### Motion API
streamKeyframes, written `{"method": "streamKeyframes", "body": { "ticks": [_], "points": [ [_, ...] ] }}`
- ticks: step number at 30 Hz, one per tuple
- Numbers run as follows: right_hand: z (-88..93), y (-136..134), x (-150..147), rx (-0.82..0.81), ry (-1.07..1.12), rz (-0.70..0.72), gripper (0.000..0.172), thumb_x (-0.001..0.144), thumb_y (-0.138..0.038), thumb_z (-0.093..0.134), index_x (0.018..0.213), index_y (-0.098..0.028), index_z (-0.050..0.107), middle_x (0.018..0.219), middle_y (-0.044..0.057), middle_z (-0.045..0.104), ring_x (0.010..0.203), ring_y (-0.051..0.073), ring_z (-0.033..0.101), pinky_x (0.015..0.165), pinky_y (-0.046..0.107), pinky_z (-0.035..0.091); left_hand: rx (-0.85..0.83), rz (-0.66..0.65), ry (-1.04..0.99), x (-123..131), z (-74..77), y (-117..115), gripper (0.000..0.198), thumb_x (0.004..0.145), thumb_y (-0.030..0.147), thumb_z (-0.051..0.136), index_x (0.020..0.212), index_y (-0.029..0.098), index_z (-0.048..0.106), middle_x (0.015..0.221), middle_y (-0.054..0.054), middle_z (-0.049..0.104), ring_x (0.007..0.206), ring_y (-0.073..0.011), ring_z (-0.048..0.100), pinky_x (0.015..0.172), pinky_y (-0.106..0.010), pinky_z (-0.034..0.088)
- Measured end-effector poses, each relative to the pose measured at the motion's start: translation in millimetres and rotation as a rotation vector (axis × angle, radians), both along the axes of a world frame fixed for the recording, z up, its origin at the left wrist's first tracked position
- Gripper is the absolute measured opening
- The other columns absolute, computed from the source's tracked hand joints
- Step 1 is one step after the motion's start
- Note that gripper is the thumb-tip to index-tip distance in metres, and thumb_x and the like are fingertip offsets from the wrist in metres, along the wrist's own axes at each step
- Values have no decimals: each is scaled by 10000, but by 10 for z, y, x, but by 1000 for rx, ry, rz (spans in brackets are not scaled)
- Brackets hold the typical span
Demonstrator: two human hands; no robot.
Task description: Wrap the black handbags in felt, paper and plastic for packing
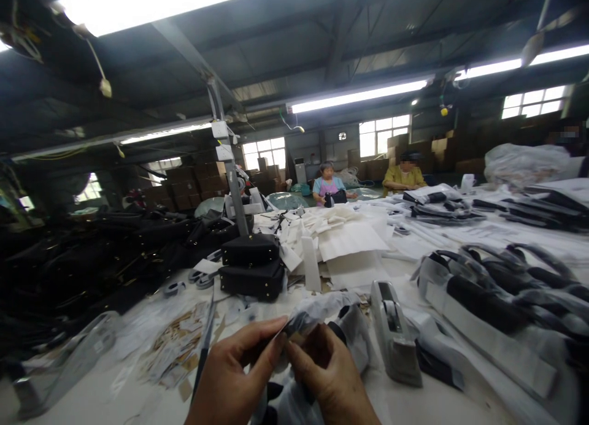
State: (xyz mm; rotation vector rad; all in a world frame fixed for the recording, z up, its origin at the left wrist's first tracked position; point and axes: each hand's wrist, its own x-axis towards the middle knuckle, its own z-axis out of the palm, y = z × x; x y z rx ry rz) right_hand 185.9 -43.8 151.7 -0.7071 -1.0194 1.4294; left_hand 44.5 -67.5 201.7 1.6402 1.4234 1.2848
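At the bottom centre, my left hand (243, 370) pinches the edge of a thin translucent wrapping (306, 311) between thumb and fingers. Close beside it, almost touching, my right hand (324, 370) also has its fingers closed on the wrapping. Dark strap-like parts show through and below the wrapping, partly hidden by my hands. Just right of my right hand stands a grey tape dispenser (396, 339) with a roll in it. Left of my left hand lies a long dark blade-like thing, blurred.
Black bags (252, 268) are stacked beyond my hands, beside a metal post (230, 179). A pile of black bags fills the left. White sheets (352, 244) lie ahead, wrapped black items (483, 302) at right. Paper tags (177, 345) lie front left. Two people sit across the table.
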Motion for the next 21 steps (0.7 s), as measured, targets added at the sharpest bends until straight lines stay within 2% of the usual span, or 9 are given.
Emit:
{"method": "streamKeyframes", "body": {
  "ticks": [3, 8, 11, 15, 18, 21],
  "points": [
    [42, -20, 25, -1, 42, 15, 506, 608, -485, 863, 940, -140, 699, 798, 62, 703, 690, 175, 618, 600, 261, 473, -17, -5, -80, 27, -14, 13, 363, 743, 528, 729, 960, 242, 781, 1005, -72, 769, 1002, -281, 695, 925, -361, 543],
    [58, -65, 64, -33, 95, 74, 519, 621, -508, 850, 973, -146, 729, 884, 97, 741, 863, 258, 683, 759, 337, 530, -51, 8, -77, 54, 26, 29, 388, 724, 538, 744, 959, 231, 779, 947, -66, 777, 912, -262, 716, 831, -319, 568],
    [34, -76, 66, -56, 90, 58, 505, 622, -519, 848, 948, -149, 738, 868, 95, 740, 829, 245, 678, 727, 326, 532, -45, 11, -59, 42, 26, 32, 381, 726, 544, 741, 949, 238, 782, 977, -66, 774, 928, -264, 714, 819, -306, 569],
    [-2, -62, 19, -51, 101, -7, 492, 630, -521, 843, 932, -153, 719, 811, 71, 715, 707, 191, 641, 661, 300, 515, 34, -1, 53, 32, -11, 19, 302, 773, 501, 712, 959, 274, 783, 1069, -60, 758, 1019, -274, 692, 924, -343, 542],
    [-4, -52, -23, -21, 84, -38, 489, 647, -527, 829, 925, -148, 697, 770, 51, 683, 664, 171, 609, 618, 281, 494, 125, 77, 129, 80, -33, -22, 221, 769, 460, 722, 920, 311, 787, 1037, -37, 767, 1008, -280, 695, 962, -381, 525],
    [9, -50, -39, -33, 56, -54, 520, 633, -552, 824, 930, -147, 691, 804, 61, 687, 722, 191, 611, 610, 272, 488, 219, 152, 123, 153, -46, -71, 186, 759, 434, 729, 901, 330, 787, 1017, -28, 769, 1025, -291, 687, 990, -399, 506]
  ]
}}
